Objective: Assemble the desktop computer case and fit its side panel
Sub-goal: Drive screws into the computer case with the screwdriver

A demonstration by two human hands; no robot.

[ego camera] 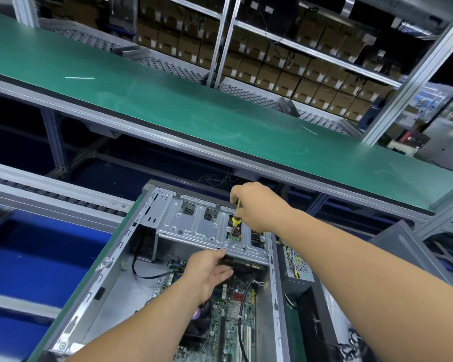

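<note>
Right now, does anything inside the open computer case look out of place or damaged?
Nothing stands out. The open grey metal computer case looks intact, and the yellow-handled screwdriver in the right hand meets the silver metal drive cage.

Drive cage [209, 231] and cables [152, 275] crowding open case [110, 291] interior.

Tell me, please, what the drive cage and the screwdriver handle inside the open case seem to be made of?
Drive cage: apparently bare sheet metal, silvery and dully shiny, with stamped ribs and punched holes. Screwdriver handle, gripped by the right hand: probably glossy moulded plastic, yellow with black.
</note>
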